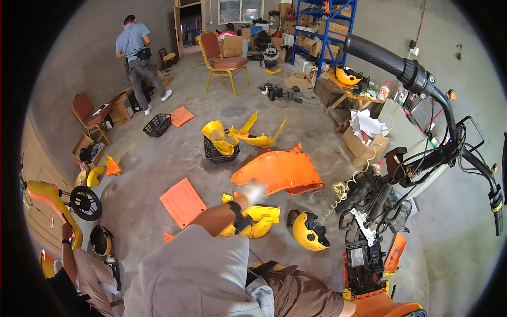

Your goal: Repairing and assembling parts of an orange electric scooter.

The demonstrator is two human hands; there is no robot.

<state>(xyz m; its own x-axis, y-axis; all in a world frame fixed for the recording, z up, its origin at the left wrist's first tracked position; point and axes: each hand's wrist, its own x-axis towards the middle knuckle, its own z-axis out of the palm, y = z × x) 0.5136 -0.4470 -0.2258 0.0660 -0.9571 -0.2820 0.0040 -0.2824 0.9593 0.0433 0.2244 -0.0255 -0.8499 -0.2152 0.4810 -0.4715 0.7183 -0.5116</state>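
My left hand (pixel 252 193), pale as if gloved, is smeared by motion, with a dark band on the wrist below it. It is over the floor beside a large orange body panel (pixel 277 171) and above curved yellow panels (pixel 259 224); whether it touches or holds anything is unclear. A flat orange panel (pixel 184 202) lies to the left. A yellow-and-black helmet (pixel 311 232) sits to the right. My right hand is not in view.
A partly dismantled scooter (pixel 369 259) with high handlebars stands at right. A seated co-worker's hand (pixel 67 230) is at a yellow scooter (pixel 47 195) on the left. Another person (pixel 134 47) stands at back. Black baskets (pixel 156 126), a chair (pixel 229 63) and blue shelving (pixel 298 37) are ahead.
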